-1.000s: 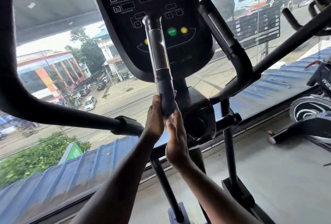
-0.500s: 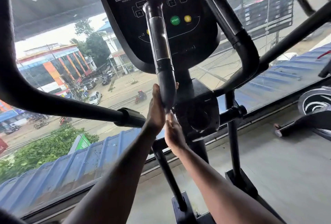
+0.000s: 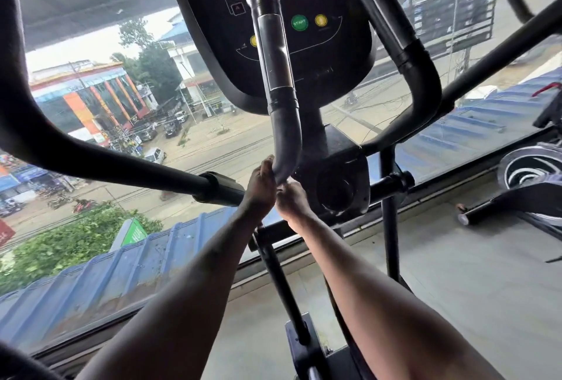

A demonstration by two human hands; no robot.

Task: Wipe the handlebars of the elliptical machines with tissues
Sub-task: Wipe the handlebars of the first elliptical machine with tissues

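Both hands meet at the base of the grip (image 3: 284,142): left hand (image 3: 261,186) fingers curl round it to rub; right hand (image 3: 291,197) closes just below, any tissue hidden.

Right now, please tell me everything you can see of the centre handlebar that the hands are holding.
The centre handlebar is a black tube rising in front of the console. A worn, shiny silver sleeve covers its upper part, with dark matte grip below. It curves at the bottom, where the left hand wraps it and the right hand touches beneath. No tissue is clearly visible.
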